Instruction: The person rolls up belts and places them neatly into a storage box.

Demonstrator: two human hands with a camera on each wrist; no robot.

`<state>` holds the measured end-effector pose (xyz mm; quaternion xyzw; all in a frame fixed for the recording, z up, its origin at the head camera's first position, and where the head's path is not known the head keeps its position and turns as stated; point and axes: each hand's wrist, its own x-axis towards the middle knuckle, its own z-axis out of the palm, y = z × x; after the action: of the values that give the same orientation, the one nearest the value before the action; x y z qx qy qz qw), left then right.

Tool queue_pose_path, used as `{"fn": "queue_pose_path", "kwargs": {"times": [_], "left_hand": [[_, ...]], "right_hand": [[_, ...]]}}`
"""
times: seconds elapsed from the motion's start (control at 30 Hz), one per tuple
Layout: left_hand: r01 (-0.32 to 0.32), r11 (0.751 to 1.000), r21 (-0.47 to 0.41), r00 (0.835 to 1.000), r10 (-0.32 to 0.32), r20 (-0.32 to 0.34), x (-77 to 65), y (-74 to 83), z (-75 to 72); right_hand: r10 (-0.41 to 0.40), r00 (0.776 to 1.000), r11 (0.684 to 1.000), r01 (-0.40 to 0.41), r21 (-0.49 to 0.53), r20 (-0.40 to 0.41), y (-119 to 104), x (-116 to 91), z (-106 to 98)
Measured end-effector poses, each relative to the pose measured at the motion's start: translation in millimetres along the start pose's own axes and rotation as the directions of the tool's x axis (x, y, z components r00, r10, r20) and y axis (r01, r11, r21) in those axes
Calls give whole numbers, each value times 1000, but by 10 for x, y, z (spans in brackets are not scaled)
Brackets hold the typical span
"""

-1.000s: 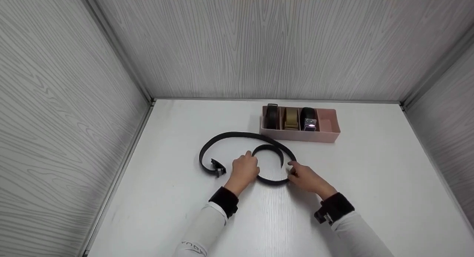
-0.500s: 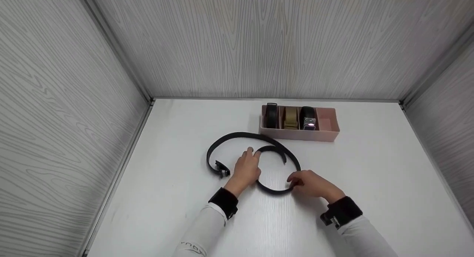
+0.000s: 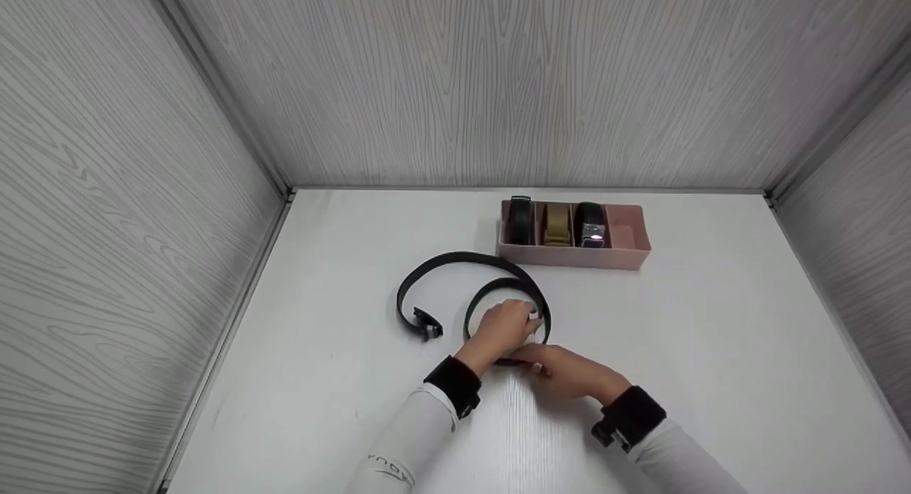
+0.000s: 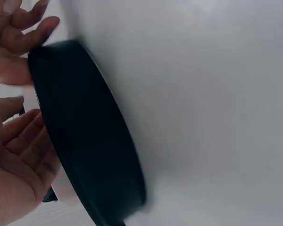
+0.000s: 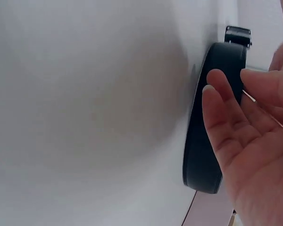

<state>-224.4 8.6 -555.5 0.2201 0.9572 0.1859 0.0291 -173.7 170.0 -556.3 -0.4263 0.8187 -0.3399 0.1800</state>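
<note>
A black belt [image 3: 462,258] stands on its edge on the white table, its right part coiled into a loop. Its buckle end [image 3: 429,330] lies at the left. My left hand [image 3: 504,328] reaches inside the loop, fingers toward its right side. In the left wrist view, the left hand's fingers [image 4: 37,148] lie loosely behind the band, thumb apart. My right hand [image 3: 569,371] is at the loop's near side, pinching the band's edge between thumb and fingers. In the right wrist view, the fingers [image 5: 221,103] lie outside the band. The left hand hides part of the loop.
Behind the loop stands a pink divided box [image 3: 569,255]. It holds a rolled black belt [image 3: 521,222], a tan one [image 3: 557,223] and another black one with a shiny buckle [image 3: 589,220]; its right compartment is bare. Wood-grain panels [image 3: 455,88] close the table's back and sides.
My left hand has moved from the loop's left side to inside it. My right hand first came nearer, then shifted left along the near side. The loop has shifted left and its overlap changed.
</note>
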Motion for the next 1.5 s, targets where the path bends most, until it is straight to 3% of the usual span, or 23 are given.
{"fn": "queue_pose_path", "kwargs": {"times": [0.13, 0.23, 0.37, 0.43, 0.53, 0.63, 0.73, 1.03, 1.27, 1.5], "left_hand": [[67, 998, 4, 997, -67, 24, 63, 36, 32], [54, 999, 2, 998, -54, 37, 80, 20, 51], [28, 999, 26, 998, -29, 52, 71, 8, 34], [18, 999, 37, 998, -21, 66, 54, 9, 13], [-26, 999, 34, 995, 23, 97, 11, -9, -8], [-104, 995, 2, 985, 102, 142, -49, -39, -29], [-164, 986, -31, 967, 167, 191, -111, -64, -65], [-218, 976, -25, 941, 217, 258, -254, -123, -138], [-281, 958, -46, 926, 284, 249, -279, -146, -102], [-365, 927, -88, 877, 374, 301, -322, -169, -151]], "right_hand": [[-9, 997, 999, 7, 31, 78, -74, -15, -25], [13, 997, 995, -20, 99, 72, -60, -65, -140], [91, 991, 993, -83, 85, -95, 87, -122, -358], [118, 971, 992, -122, -7, -206, 184, -124, -438], [134, 949, 968, -187, -166, -286, 303, -107, -490], [142, 953, 927, -222, -302, -266, 387, -67, -488], [149, 958, 903, -234, -361, -246, 432, -19, -481], [171, 952, 867, -268, -420, -255, 461, 27, -459], [67, 965, 844, -190, -501, -252, 481, 40, -425], [76, 969, 824, -194, -532, -234, 487, 52, -459]]}}
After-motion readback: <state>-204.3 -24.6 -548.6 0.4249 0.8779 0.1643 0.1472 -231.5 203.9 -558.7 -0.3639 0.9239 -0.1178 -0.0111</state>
